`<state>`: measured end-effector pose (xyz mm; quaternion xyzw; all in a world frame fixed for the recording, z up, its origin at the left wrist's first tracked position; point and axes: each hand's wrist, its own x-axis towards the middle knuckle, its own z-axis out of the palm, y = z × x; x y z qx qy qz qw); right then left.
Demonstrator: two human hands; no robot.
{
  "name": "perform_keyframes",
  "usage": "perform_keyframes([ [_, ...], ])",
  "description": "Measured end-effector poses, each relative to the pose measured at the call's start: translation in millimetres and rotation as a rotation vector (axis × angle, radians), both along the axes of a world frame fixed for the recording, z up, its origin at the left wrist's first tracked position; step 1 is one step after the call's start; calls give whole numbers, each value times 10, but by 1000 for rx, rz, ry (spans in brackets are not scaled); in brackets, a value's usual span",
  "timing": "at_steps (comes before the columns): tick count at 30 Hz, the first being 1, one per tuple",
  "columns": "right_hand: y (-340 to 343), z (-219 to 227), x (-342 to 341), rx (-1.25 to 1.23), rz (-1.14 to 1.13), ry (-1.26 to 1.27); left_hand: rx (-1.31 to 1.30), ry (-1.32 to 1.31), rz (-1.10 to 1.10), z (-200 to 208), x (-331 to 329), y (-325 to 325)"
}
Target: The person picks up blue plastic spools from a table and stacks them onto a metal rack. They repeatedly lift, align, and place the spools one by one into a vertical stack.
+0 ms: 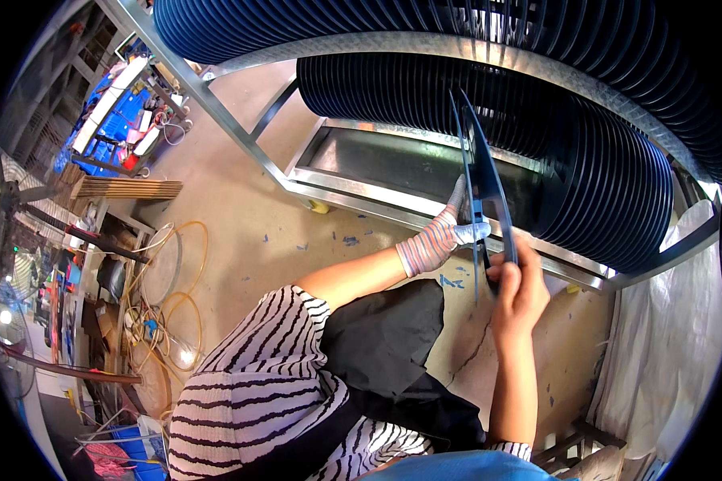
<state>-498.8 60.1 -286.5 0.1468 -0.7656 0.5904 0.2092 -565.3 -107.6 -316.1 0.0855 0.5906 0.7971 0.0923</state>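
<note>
Two thin dark blue plates, seen nearly edge-on, stand upright in front of me between my hands. My left hand, in a striped knit glove with pale blue fingertips, is closed on the left plate's edge, its thumb pointing up along it. My bare right hand pinches the lower right edge of the plates, fingers wrapped around the rim. Just beyond them, a lower row of similar dark plates stands close together in a metal rack. Whether the two held pieces are joined cannot be made out.
An upper row of blue plates runs across the top behind a curved metal rail. Yellow hose lies coiled on the floor at left, near a fan. Blue scraps dot the floor. White sheeting hangs at right.
</note>
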Motion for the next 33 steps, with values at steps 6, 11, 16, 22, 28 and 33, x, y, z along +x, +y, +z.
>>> perform_keyframes([
  [6,-53,145,21,-72,1,144,-144,247,-15,-123,-76,-31],
  [11,188,352,54,-231,-2,-8,-588,586,54,-157,-158,-10],
  [16,493,303,-14,-365,-91,-132,-664,732,91,-126,-68,-15],
  [22,795,127,-167,-667,-58,-303,-775,785,89,-69,-79,-66],
  [28,808,444,-116,-698,84,-313,-1060,915,-3,25,-18,-24],
  [33,929,548,-89,-681,101,-386,-1089,1079,-77,-6,-39,-38],
])
